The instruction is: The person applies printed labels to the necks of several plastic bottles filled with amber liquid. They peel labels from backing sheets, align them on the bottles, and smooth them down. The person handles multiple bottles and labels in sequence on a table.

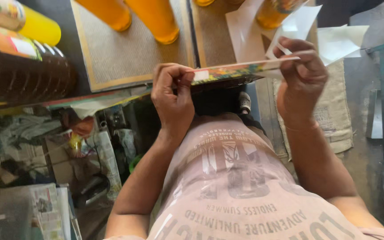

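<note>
Left hand [173,95]: I am pinching the left end of a label strip [241,70], thumb and fingers curled tight on its white tab.

Right hand [301,78]: I am gripping the right end of the same strip, fingers folded over its top edge, thumb beneath. A thin band is sitting on that wrist.

Label strip: long, flat, printed in many colours, seen almost edge-on. I am holding it stretched level between both hands, just above my lap and near the front edge of the surface [130,58]. Whether it is touching the dark thing under it, I cannot tell.

Surface: covered by woven tan mats with yellow borders, lying far from me.

Orange bottles [156,20]: two are standing on the left mat, far left of the strip; only their lower parts are showing. Another orange bottle [274,13] is standing far right, beside the papers.

White papers [330,38]: loose sheets are lying far right, just behind my right hand.

Brown bottle [21,71]: large, dark, lying on its side at far left, with a yellow bottle [32,26] just beyond it.

Sack [334,111]: coarse cloth is hanging down at right, beside my right forearm.

Clutter [45,169]: papers, bags and odd items are piled low at left.

Shirt [241,186]: pale pink, printed, filling the near foreground.
</note>
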